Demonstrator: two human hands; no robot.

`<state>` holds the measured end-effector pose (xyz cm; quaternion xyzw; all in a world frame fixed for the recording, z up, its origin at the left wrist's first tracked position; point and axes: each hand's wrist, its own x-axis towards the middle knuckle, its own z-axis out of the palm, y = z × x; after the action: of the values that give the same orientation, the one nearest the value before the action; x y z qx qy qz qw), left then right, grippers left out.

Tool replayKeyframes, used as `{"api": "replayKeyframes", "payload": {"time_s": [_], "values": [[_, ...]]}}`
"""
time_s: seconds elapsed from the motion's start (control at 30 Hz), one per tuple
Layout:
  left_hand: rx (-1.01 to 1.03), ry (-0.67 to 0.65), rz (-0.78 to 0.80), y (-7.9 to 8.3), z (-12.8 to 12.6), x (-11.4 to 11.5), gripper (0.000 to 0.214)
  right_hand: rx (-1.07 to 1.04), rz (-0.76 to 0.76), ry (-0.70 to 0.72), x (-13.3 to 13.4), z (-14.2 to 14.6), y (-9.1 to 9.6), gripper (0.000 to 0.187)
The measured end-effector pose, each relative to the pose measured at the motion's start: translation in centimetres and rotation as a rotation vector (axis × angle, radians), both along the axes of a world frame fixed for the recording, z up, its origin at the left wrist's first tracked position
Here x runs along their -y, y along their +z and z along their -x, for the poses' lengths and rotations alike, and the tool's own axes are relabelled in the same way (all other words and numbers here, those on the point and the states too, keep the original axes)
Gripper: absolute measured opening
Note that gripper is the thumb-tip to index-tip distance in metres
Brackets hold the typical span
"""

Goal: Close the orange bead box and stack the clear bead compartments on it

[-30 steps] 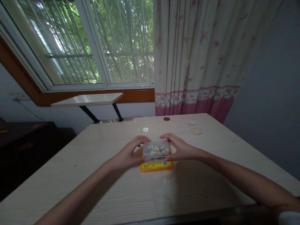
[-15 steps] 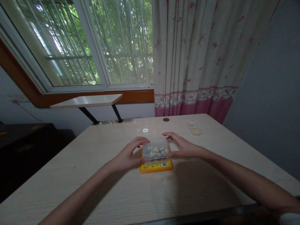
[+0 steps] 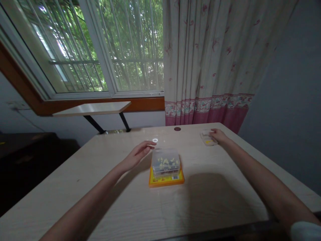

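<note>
A clear plastic box (image 3: 164, 162) with pale yellow pieces showing through its lid rests on a flat yellow-and-orange case (image 3: 167, 181). My left hand (image 3: 139, 154) hovers at the box's upper left, fingers stretched out, holding nothing. At the far right of the table, my right hand (image 3: 218, 135) has its fingers closed at the right edge of a small clear plastic package (image 3: 207, 141). That package lies on the tabletop and has a yellow patch near its front. The fingertips partly cover its right side.
The pale wooden table (image 3: 120, 207) carries a raised shelf (image 3: 97, 107) on black supports at back left. A dark round cable hole (image 3: 177, 129) is near the back edge. Behind are a barred window (image 3: 130, 47) and a floral curtain (image 3: 205, 67).
My right hand has left the clear box and reached back and right to the small package. My left hand has let go and lifted off slightly. The box stays on the yellow-and-orange case.
</note>
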<state>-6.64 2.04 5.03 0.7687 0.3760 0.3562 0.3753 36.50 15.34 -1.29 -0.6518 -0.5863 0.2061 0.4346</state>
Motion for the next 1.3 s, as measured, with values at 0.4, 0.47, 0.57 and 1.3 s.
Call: {"api": "replayKeyframes", "payload": {"time_s": [0.4,0.47,0.57,1.3], "values": [[0.031,0.033,0.176,-5.2,-4.3,-10.1,0.037,-0.236,0.048,0.276,-2.1,9.0,-1.8,0.008],[0.039,-0.006,0.197,-6.4,-5.1,-11.3,0.041,-0.266,0.051,0.314,-2.5,10.9,-2.1,0.01],[0.034,-0.018,0.193,-7.7,-6.1,-12.4,0.065,-0.298,0.047,0.366,-2.9,13.0,-2.5,0.013],[-0.18,-0.014,-0.09,-7.9,-7.1,-12.5,0.053,-0.168,-0.058,0.776,-0.3,13.3,-2.2,0.032]]}}
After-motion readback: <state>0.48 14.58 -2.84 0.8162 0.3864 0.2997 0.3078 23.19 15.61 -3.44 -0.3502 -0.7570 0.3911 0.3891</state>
